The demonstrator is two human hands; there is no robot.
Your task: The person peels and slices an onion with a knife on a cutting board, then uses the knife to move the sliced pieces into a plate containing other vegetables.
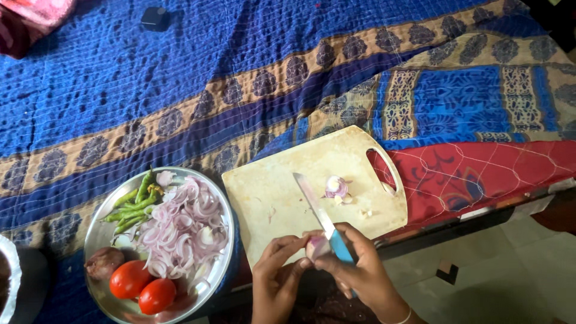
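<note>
My right hand grips a knife by its blue handle, blade pointing up and left over the pale cutting board. My left hand pinches a small pinkish onion piece against the blade near the handle. Onion scraps lie on the board near its handle hole. Left of the board stands a steel plate with sliced onion, green chillies, two red tomatoes and a whole onion.
Everything rests on a bed covered by a blue patterned quilt with a red section at right. The bed's edge drops to a tiled floor at lower right. A dark container's rim shows at far left.
</note>
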